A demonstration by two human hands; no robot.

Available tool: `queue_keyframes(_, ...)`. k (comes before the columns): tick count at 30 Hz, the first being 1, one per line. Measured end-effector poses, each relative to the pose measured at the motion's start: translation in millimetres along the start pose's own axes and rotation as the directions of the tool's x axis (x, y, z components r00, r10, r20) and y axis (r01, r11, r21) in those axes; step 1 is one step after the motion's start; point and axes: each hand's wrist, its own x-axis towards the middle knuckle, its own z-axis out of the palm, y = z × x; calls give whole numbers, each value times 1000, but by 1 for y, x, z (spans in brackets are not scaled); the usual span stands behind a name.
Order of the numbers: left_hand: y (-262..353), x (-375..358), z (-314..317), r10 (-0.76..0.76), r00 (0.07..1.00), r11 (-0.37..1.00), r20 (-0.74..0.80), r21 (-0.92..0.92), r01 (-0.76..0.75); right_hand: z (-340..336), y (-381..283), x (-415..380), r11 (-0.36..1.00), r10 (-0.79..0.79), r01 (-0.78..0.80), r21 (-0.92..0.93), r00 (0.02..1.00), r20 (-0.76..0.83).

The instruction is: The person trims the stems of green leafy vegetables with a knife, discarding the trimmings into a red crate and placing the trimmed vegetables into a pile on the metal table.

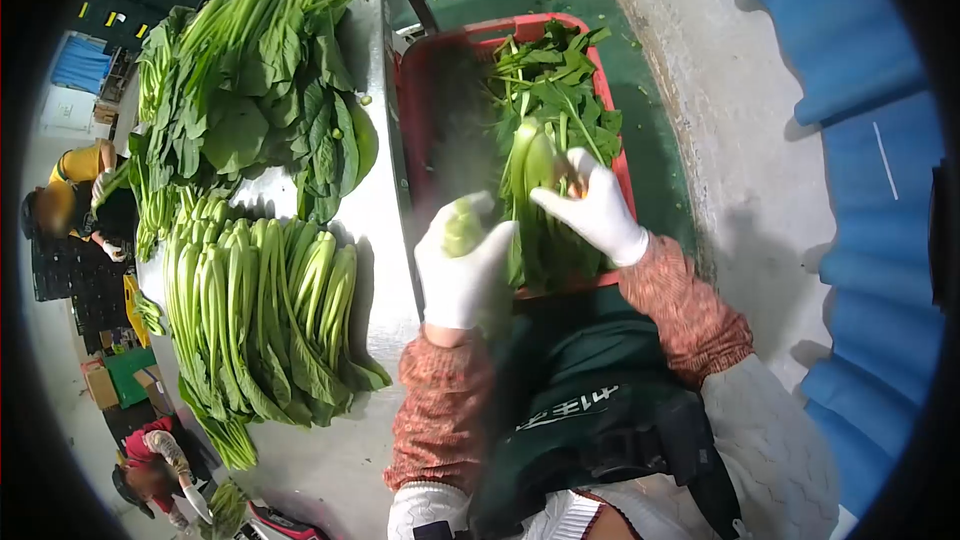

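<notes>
Left hand [462,275], right hand [597,208]: each grip closed on one greens stalk [530,165]; one red crate [425,70].

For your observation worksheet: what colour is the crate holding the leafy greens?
Red: the crate shows best in the head view.

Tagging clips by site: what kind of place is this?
Likely a vegetable packing or sorting area: leafy greens stacked on a metal table, a red crate of greens under the gloved left hand and right hand, co-workers nearby.
</notes>
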Motion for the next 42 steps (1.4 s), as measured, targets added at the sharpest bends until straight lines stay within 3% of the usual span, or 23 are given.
queue_keyframes(1,1,0,6,152,988,988,6,18,-153,2,-30,-9,988,131,-134,72,990,50)
queue_keyframes(2,3,-2,11,300,954,953,12,37,-300,4,-39,-17,999,24,-28,42,996,82)
queue_keyframes(4,10,-9,11,263,964,957,30,-139,-256,11,-55,-30,963,-189,194,-187,981,43)
queue_keyframes(6,20,-20,6,182,982,936,47,-315,-158,4,-70,-36,933,-293,309,-185,950,109)
queue_keyframes(8,25,-27,-9,203,977,968,65,-165,-191,-10,-75,-31,882,-392,425,-204,901,187)
queue_keyframes(10,22,-34,-20,191,976,981,107,-3,-192,-17,-86,-25,773,-421,465,-431,885,201)
queue_keyframes(12,17,-43,-18,206,973,978,108,-14,-206,-23,-99,-25,709,-366,473,-523,881,299)
queue_keyframes(13,17,-46,-18,208,971,978,119,2,-210,-22,-101,-23,663,-412,515,-543,857,309)
queue_keyframes(17,26,-58,-22,164,969,986,183,-61,-155,-24,-115,-25,629,-348,525,-574,850,395)
queue_keyframes(20,36,-66,-33,134,962,981,236,-169,-95,-28,-77,2,404,26,287,-869,946,324)
queue_keyframes(22,47,-64,-46,145,954,988,263,-94,-124,-59,-17,21,414,-68,257,-873,965,252)
queue_keyframes(24,45,-57,-57,120,949,988,290,-129,-85,-54,-56,14,786,-56,141,-602,986,157)
queue_keyframes(25,34,-50,-57,165,950,970,264,-220,-107,-48,-86,7,896,-29,127,-426,973,228)
queue_keyframes(26,34,-48,-57,173,932,958,319,-275,-84,-46,-97,6,977,3,83,-196,916,402)
queue_keyframes(28,39,-46,-52,191,867,913,461,-407,15,-42,-155,-5,993,16,-84,80,782,623)
queue_keyframes(30,40,-46,-47,195,850,878,490,-474,72,-34,-171,0,987,1,-130,98,610,792)
queue_keyframes(31,40,-47,-46,195,844,858,500,-504,101,-26,-173,0,990,-49,-73,119,616,786)
queue_keyframes(34,37,-54,-42,251,876,818,413,-574,36,-17,-172,9,992,-129,99,84,698,704)
queue_keyframes(35,35,-56,-38,297,885,847,359,-528,-69,-13,-172,8,994,-111,96,59,734,670)
queue_keyframes(38,44,-58,-34,249,948,911,200,-381,-159,-6,-168,10,956,-156,275,-107,781,605)
queue_keyframes(40,46,-61,-38,203,976,919,85,-361,-160,-16,-164,17,1000,-2,-11,19,811,585)
queue_keyframes(42,36,-60,-62,205,976,919,66,-357,-169,-36,-138,36,1000,-25,20,15,871,491)
